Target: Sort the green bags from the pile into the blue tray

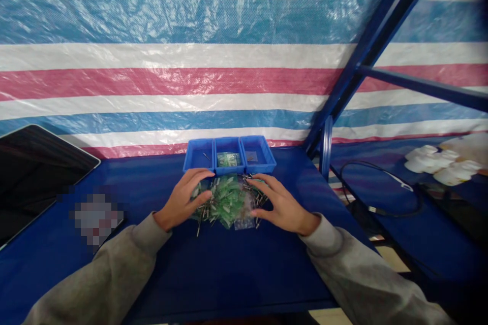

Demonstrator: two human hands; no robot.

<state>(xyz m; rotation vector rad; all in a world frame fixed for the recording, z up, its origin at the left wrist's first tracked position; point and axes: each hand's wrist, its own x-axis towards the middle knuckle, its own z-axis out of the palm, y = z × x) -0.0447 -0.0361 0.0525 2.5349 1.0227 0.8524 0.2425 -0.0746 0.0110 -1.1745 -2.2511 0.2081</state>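
Observation:
A heap of small green and clear plastic packets (227, 198), mixed with thin metal pin-like pieces, lies on the blue table. My left hand (187, 197) curves around the heap's left side, fingers apart. On the opposite side my right hand (280, 204) reaches in with thumb and fingers spread at the heap's edge. Neither hand grips a piece that I can see. Just behind the heap stand three joined blue trays: the left tray (190, 155) has a thin piece in it, the middle tray (216, 166) a green packet, the right tray (270, 160) a clear packet.
A dark flat screen (41, 172) and a blurred-out object (96, 217) are at the left. Blue metal frame bars (358, 68) rise at the right. Beyond them are a black cable (415, 208) and several white containers (453, 170). A striped plastic sheet (171, 81) hangs behind.

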